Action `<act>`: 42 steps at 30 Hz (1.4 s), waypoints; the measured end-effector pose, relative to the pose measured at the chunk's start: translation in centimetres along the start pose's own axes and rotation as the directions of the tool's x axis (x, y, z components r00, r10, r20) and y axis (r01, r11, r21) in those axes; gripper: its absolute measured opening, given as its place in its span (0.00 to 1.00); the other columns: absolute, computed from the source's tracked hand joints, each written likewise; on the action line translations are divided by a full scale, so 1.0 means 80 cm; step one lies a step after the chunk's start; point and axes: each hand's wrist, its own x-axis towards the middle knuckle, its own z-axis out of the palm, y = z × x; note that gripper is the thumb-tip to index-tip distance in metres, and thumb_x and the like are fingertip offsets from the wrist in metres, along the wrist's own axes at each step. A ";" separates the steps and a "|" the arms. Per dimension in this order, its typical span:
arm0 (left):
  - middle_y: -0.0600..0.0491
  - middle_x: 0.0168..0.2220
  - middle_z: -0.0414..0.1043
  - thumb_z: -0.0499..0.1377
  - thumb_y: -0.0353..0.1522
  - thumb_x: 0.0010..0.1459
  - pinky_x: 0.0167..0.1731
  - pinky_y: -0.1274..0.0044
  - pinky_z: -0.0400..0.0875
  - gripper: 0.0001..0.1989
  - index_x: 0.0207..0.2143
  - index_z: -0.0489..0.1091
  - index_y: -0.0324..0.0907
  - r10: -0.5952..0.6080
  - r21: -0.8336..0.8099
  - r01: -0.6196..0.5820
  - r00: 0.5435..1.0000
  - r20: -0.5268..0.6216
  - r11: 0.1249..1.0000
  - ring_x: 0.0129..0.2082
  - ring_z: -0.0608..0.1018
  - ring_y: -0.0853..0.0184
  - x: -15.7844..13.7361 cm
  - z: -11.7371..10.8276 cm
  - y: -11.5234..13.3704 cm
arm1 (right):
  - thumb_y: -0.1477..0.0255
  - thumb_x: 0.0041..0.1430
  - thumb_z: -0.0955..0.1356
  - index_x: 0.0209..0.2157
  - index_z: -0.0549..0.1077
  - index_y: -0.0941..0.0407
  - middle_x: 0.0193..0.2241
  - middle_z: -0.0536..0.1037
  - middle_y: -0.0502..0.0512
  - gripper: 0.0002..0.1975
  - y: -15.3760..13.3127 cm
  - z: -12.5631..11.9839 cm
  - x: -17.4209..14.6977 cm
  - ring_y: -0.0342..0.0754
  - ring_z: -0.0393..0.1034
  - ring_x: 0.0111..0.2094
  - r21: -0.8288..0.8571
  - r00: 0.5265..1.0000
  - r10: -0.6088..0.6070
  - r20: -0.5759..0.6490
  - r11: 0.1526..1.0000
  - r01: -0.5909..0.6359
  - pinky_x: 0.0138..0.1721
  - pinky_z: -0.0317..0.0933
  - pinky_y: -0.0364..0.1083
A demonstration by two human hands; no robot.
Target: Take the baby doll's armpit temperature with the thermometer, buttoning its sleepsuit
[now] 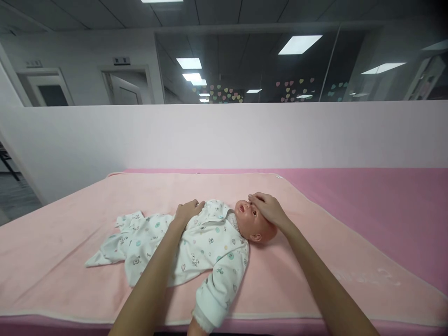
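A baby doll (245, 220) lies on its back, its head to the right, dressed in a white printed outfit (210, 242). Across the doll's belly rests my left hand (189, 211), its fingers laid on the cloth and partly bent. My right hand (268, 207) lies over the doll's forehead, fingers extended together, holding nothing. One sleeve (222, 284) points toward the near edge, with a bit of the doll's hand showing at the cuff. The flat trouser legs (131, 235) spread to the left; the doll's far arm is hidden.
A peach blanket (80, 224) covers most of the pink padded surface (367, 205). Behind it stands a low white wall (245, 135) with a glass window (245, 65) above. A white door (126, 88) is at the back left.
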 end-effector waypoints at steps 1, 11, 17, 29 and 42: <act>0.48 0.35 0.73 0.40 0.49 0.54 0.42 0.68 0.57 0.25 0.35 0.68 0.44 -0.003 0.002 0.003 1.000 0.010 1.000 0.37 0.73 0.57 -0.001 0.000 -0.001 | 0.58 0.52 0.61 0.28 0.72 0.58 0.31 0.76 0.53 0.18 0.013 -0.001 0.003 0.47 0.68 0.35 0.140 0.998 0.060 -0.013 0.989 -0.057 0.35 0.58 0.42; 0.48 0.35 0.74 0.40 0.48 0.53 0.44 0.67 0.55 0.24 0.37 0.66 0.44 0.011 0.027 -0.013 0.999 0.051 1.000 0.38 0.73 0.57 -0.004 -0.008 0.005 | 0.58 0.53 0.57 0.43 0.69 0.60 0.39 0.76 0.59 0.25 0.056 0.011 -0.003 0.51 0.71 0.39 0.678 0.833 0.329 0.445 0.483 -0.553 0.40 0.64 0.48; 0.51 0.33 0.74 0.38 0.49 0.53 0.45 0.67 0.56 0.25 0.36 0.65 0.45 0.003 0.045 -0.007 0.996 0.086 0.999 0.37 0.74 0.58 -0.004 -0.012 0.006 | 0.63 0.50 0.63 0.40 0.71 0.58 0.41 0.75 0.58 0.18 0.050 0.009 -0.003 0.54 0.70 0.41 0.646 0.693 0.364 0.622 0.262 -0.717 0.44 0.62 0.52; 0.50 0.35 0.74 0.37 0.48 0.53 0.44 0.67 0.57 0.24 0.37 0.64 0.44 -0.007 0.057 0.001 0.994 0.105 0.998 0.39 0.73 0.58 -0.003 -0.014 0.009 | 0.62 0.50 0.64 0.41 0.71 0.59 0.43 0.74 0.58 0.19 0.077 0.012 0.003 0.55 0.68 0.45 0.675 0.719 0.299 0.627 0.251 -0.694 0.47 0.61 0.52; 0.52 0.36 0.74 0.38 0.49 0.53 0.47 0.65 0.55 0.24 0.37 0.65 0.45 -0.012 0.039 0.009 0.995 0.094 0.999 0.40 0.73 0.58 -0.003 -0.013 0.009 | 0.60 0.50 0.62 0.41 0.71 0.58 0.42 0.74 0.59 0.20 0.064 0.011 0.000 0.56 0.69 0.43 0.681 0.739 0.326 0.590 0.290 -0.672 0.45 0.62 0.54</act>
